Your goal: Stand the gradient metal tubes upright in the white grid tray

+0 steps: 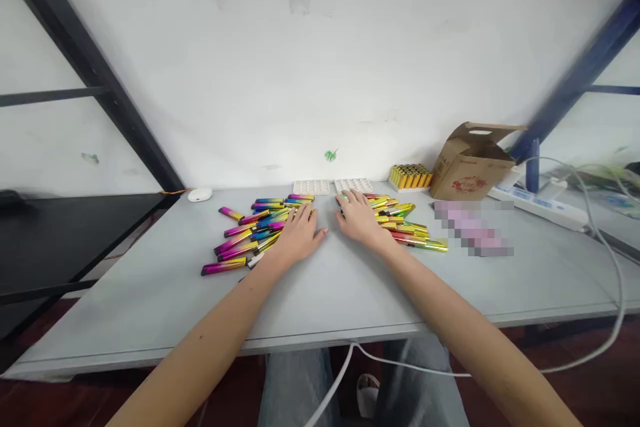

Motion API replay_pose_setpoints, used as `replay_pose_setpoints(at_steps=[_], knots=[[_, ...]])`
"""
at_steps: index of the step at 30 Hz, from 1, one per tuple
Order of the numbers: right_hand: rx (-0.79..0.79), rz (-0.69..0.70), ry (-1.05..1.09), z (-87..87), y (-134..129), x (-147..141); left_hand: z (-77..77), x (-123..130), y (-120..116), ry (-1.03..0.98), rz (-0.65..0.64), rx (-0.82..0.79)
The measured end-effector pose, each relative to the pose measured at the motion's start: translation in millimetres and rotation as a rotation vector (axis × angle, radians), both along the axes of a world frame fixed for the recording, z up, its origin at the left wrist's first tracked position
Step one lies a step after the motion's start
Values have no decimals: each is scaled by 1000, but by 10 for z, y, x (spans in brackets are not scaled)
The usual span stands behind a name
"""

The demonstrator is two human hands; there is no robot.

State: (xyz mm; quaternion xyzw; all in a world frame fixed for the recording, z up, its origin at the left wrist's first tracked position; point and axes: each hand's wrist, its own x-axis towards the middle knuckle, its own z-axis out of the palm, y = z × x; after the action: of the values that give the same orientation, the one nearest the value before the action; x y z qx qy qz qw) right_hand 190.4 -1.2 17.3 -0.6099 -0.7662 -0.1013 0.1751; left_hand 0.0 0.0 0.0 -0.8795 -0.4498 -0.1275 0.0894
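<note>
Two piles of shiny metallic sticks lie on the grey table. The left pile (237, 250) is mostly magenta, yellow and blue. My left hand (299, 233) rests on its right side, palm down, fingers apart. Yellow, green and red sticks make up the right pile (410, 233). Over its left edge lies my right hand (359, 217), also palm down with fingers spread. Neither hand grips anything that shows. Behind the hands, against the wall, are two white trays with holes, a left one (311, 187) and a right one (353, 184).
A tray of upright yellow cylinders (410, 177) stands at the back right, beside an open cardboard box (467, 167). Further right are a white power strip (540, 207) and a looping white cable (620, 280). A small white case (200, 195) sits back left.
</note>
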Motion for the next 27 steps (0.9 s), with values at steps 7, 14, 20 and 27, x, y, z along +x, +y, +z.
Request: replay_pose_setpoints(at_steps=[7, 14, 20, 27], knots=[[-138, 0, -127, -107, 259, -61, 20, 15, -39, -3, 28, -36], [-65, 54, -173, -134, 174, 75, 97, 29, -91, 23, 36, -74], [-67, 125, -178, -130, 99, 205, 100, 22, -91, 58, 40, -60], [-65, 200, -160, -109, 83, 346, 102, 8, -95, 69, 35, -64]])
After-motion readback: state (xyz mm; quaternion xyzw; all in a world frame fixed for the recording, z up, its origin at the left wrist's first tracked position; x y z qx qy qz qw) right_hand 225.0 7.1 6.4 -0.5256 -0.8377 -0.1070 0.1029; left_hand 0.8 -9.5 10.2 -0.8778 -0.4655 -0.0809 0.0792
